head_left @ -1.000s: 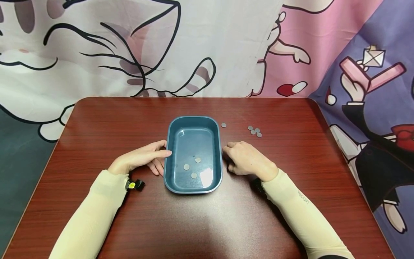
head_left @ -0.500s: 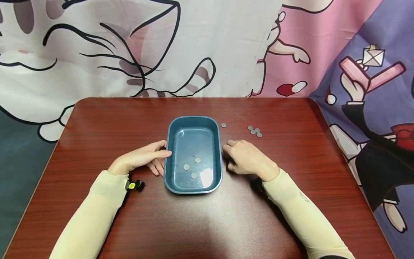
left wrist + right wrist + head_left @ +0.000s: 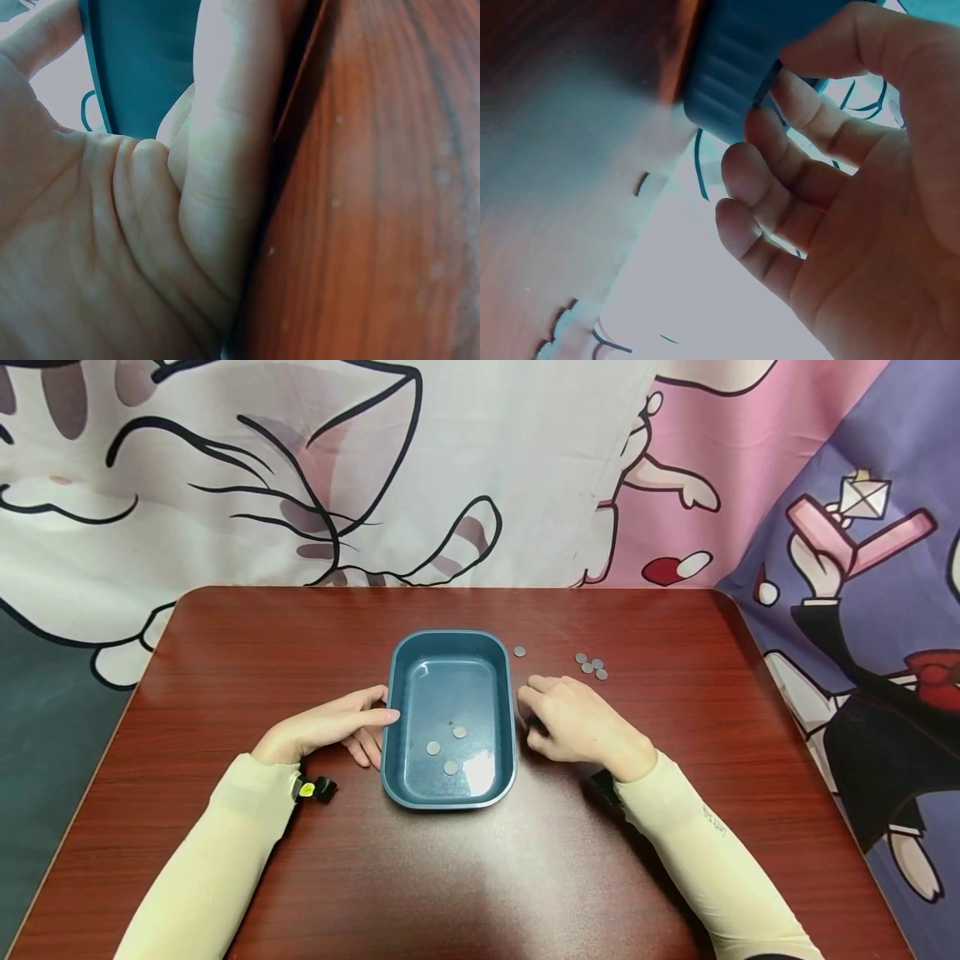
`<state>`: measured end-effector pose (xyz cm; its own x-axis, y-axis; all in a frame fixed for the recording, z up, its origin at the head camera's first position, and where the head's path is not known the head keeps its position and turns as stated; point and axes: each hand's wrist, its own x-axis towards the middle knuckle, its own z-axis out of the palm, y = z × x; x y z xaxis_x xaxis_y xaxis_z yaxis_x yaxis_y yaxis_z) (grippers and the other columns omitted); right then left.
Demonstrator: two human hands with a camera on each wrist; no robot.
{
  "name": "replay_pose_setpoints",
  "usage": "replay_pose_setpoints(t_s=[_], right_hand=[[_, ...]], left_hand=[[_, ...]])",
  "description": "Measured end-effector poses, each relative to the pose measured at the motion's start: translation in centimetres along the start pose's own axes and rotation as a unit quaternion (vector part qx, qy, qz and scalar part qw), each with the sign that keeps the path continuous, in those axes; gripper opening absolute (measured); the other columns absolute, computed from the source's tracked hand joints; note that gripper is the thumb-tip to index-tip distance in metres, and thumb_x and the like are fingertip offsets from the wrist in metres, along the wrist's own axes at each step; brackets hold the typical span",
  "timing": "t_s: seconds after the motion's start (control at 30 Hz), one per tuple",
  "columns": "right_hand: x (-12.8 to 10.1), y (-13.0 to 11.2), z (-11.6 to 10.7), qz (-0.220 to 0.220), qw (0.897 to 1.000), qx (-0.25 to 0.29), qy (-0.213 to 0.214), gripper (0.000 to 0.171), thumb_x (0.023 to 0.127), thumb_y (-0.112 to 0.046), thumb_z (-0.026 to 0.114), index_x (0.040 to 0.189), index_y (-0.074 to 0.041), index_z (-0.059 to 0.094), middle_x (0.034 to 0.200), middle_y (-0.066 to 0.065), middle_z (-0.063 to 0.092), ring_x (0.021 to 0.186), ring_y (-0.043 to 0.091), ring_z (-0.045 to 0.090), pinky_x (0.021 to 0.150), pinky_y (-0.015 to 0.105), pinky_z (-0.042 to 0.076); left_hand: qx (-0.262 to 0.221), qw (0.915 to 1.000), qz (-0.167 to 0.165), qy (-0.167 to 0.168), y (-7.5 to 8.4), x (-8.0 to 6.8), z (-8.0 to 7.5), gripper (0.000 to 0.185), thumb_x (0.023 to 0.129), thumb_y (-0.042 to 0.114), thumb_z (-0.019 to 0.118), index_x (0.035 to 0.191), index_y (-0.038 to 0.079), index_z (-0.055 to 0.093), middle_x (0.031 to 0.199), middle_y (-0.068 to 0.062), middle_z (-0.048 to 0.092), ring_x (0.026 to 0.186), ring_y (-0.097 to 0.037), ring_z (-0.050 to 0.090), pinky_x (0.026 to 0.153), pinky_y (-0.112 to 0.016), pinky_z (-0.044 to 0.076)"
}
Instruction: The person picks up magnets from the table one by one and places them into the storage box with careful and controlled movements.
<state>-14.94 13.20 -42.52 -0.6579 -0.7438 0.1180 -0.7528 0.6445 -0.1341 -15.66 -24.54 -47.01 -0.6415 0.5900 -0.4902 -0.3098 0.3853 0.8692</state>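
1. The table (image 3: 225, 693) is glossy, so I judge the tray (image 3: 450, 793) could skid if one hand shoves harder than the other.
2. The tray sits mid-table, long axis running near to far. Three coins (image 3: 446, 749) lie flat in its near half and could slide on a jolt.
3. The left hand (image 3: 330, 727) rests straight fingers, together, on the tray's left wall.
4. The right hand (image 3: 577, 722), just right of the tray, has loosely curled fingers holding nothing.
5. Five loose coins (image 3: 590, 666) lie far right of it; a careless sweep might scatter them.
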Motion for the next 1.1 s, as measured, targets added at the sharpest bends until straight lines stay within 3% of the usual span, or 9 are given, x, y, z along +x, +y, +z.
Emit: replay_pose_setpoints(t_s=[0.4,0.77,1.1], right_hand=[[0.3,-0.7,-0.7,-0.015,0.999,0.01,0.038,0.012,0.076,-0.012,0.068,0.083,-0.015,0.058,0.079,-0.002,0.053,0.07,0.016,0.054,0.069,0.037,0.049],[0.6,-1.3,-1.0,-0.039,0.997,0.018,0.07,0.01,0.077,-0.012,0.067,0.082,-0.016,0.059,0.078,-0.004,0.051,0.067,0.013,0.051,0.065,0.033,0.046],[1.3,-2.2,-1.1,-0.065,0.994,0.028,0.079,0.01,0.077,-0.011,0.065,0.084,-0.015,0.059,0.079,-0.003,0.05,0.069,0.013,0.05,0.065,0.033,0.046]], left_hand=[[-0.002,1.0,0.0,0.0,0.0,-0.1,0.0,0.048,0.106,0.043,0.056,0.133,0.006,0.042,0.094,-0.023,0.078,0.079,-0.038,0.078,0.071,-0.047,0.065],[-0.004,1.0,0.001,-0.001,0.1,0.1,0.0,0.047,0.106,0.043,0.056,0.131,0.005,0.042,0.093,-0.024,0.077,0.079,-0.039,0.078,0.071,-0.047,0.065],[-0.005,1.0,-0.001,0.002,0.0,-0.1,0.0,0.048,0.106,0.043,0.056,0.132,0.006,0.042,0.094,-0.023,0.078,0.08,-0.039,0.078,0.07,-0.047,0.065]])
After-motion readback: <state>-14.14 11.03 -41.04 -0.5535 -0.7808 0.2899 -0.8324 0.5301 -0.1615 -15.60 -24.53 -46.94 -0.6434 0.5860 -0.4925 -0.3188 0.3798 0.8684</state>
